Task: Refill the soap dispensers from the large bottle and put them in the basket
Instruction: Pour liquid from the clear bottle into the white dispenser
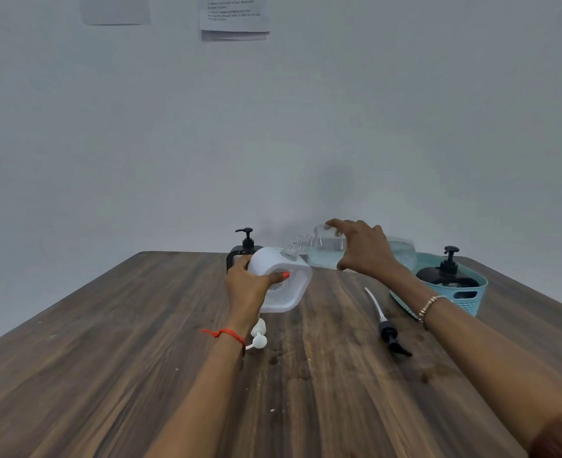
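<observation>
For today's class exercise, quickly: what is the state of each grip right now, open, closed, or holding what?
Left grip: holding the white dispenser.
Right grip: holding the bottle.

Dispenser (284, 285) gripped by left hand (245, 285): white. Large bottle (324, 247) gripped by right hand (362, 251): clear, pale blue liquid. Basket (471, 307) beside right grip: teal, latticed. Table (140, 325): dark woodgrain.

dark wood-grain table (107, 375), plain pale grey wall (405, 110), two paper notices (235, 16) taped up
</observation>
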